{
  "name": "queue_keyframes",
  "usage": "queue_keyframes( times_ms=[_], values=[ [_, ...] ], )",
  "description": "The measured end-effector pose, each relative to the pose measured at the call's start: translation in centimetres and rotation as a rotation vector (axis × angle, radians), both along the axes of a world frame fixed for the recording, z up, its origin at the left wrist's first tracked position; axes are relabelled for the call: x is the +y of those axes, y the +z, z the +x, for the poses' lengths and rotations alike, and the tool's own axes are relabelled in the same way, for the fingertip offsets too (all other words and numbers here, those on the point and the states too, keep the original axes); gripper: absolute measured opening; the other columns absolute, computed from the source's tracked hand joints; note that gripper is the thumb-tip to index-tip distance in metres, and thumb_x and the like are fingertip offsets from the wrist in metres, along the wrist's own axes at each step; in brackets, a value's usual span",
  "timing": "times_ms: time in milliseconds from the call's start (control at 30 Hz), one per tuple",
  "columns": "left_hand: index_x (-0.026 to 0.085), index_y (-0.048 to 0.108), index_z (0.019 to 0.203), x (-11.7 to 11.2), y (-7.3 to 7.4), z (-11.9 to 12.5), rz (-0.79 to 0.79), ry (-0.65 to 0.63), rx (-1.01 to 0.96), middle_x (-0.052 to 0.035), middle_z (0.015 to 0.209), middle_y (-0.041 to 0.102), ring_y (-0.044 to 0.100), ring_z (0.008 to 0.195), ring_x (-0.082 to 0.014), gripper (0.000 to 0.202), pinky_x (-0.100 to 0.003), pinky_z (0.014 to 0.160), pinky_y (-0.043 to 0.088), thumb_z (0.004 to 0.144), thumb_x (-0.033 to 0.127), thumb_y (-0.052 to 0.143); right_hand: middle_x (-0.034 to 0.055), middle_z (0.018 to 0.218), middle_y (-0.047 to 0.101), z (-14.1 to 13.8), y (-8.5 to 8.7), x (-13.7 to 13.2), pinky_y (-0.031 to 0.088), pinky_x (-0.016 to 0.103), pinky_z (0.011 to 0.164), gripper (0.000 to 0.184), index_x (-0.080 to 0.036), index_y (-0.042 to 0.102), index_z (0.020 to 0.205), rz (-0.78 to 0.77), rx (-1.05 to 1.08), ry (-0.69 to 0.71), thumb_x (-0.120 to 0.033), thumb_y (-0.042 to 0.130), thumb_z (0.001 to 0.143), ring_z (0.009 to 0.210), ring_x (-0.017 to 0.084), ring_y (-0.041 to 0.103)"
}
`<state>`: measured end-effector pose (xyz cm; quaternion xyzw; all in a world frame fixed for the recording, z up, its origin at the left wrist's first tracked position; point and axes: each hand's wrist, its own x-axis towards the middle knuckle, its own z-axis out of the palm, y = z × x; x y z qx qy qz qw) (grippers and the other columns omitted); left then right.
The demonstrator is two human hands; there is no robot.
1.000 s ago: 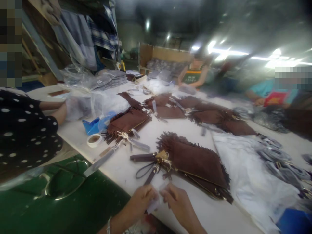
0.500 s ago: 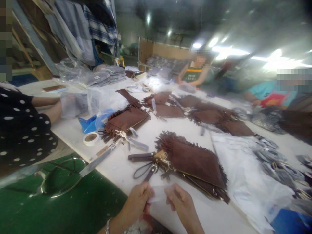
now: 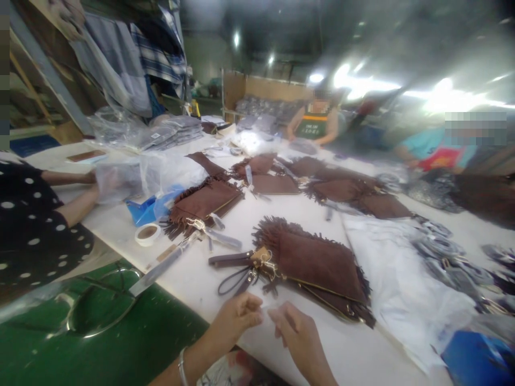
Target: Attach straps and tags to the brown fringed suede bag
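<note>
Fringed brown pouches (image 3: pixel 319 262) crowd a white desk (image 3: pixel 189 274) above a green workshop floor (image 3: pixel 161 335), the nearest just beyond the left hand (image 3: pixel 236 317) and right hand (image 3: pixel 296 328). Translucent film, spread between them half a second earlier, no longer shows clearly; whether either grip holds it cannot be told.

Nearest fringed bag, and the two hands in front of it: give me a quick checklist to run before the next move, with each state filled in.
1. Hands in view and apart: ok. The left hand and right hand face each other with a small gap.
2. Something gripped: cannot tell. The fingertips are too blurred to show any thin piece.
3. Nearest fringed bag lying on the table: ok.
4. Dark strap clear of the left hand: cannot tell. Its lower end meets the hand's outline.
5. Co-worker's arm away from both hands: ok. It is far left.
</note>
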<state>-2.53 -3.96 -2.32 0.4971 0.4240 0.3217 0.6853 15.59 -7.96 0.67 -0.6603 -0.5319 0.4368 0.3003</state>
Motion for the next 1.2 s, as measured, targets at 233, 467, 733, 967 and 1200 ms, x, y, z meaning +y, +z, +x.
queue_keyframes(
  times_ms=[233,467,733,967,1200],
  values=[
    [0.014,0.056,0.07,0.4,-1.0,1.1,-0.038,0.025,-0.117,-0.0001,0.062,0.064,0.056,0.059,-0.0134,0.03,-0.023,0.058,0.038,0.07,0.036,0.076,-0.0039,0.064,0.06,0.1,0.3,-0.1,0.038,0.021,0.052,0.022,-0.02,0.059,0.084,0.03,0.131,0.032,-0.042,0.055,0.086,0.053,0.011,0.053],
    [0.014,0.058,0.07,-0.1,-2.8,0.5,-0.046,0.062,-0.094,-0.0021,0.065,0.068,0.059,0.061,-0.0157,0.033,-0.025,0.061,0.04,0.073,0.043,0.074,-0.004,0.068,0.058,-0.9,-1.7,-0.7,0.034,0.02,0.045,0.026,-0.019,0.056,0.086,-0.075,0.427,0.004,-0.044,0.06,0.082,0.049,0.009,0.047],
    [0.016,0.06,0.097,-0.8,-1.7,0.4,0.014,0.157,0.001,-0.0035,0.088,0.069,0.063,0.08,-0.0197,0.032,-0.028,0.072,0.045,0.077,0.039,0.07,-0.0054,0.055,0.054,-1.4,-1.1,-0.6,0.037,0.02,0.051,0.024,-0.02,0.054,0.071,-0.033,0.228,-0.064,-0.04,0.056,0.084,0.05,0.01,0.049],
    [0.02,0.064,0.091,-1.6,-0.1,0.3,0.356,0.179,0.228,-0.0053,0.096,0.067,0.061,0.095,-0.0218,0.018,-0.031,0.087,0.044,0.089,0.037,0.056,-0.0048,0.057,0.061,-1.8,-0.6,-0.8,0.038,0.021,0.051,0.02,-0.021,0.054,0.07,-0.035,0.1,-0.072,-0.036,0.056,0.083,0.048,0.011,0.053],
    [0.022,0.065,0.087,-1.6,0.0,0.3,0.427,0.141,0.241,-0.0051,0.098,0.067,0.06,0.096,-0.0212,0.024,-0.03,0.089,0.043,0.094,0.035,0.047,-0.0056,0.053,0.059,-2.0,-0.4,-1.2,0.037,0.021,0.049,0.021,-0.023,0.051,0.066,-0.053,-0.029,-0.057,-0.036,0.057,0.082,0.046,0.011,0.052]
  ],
)
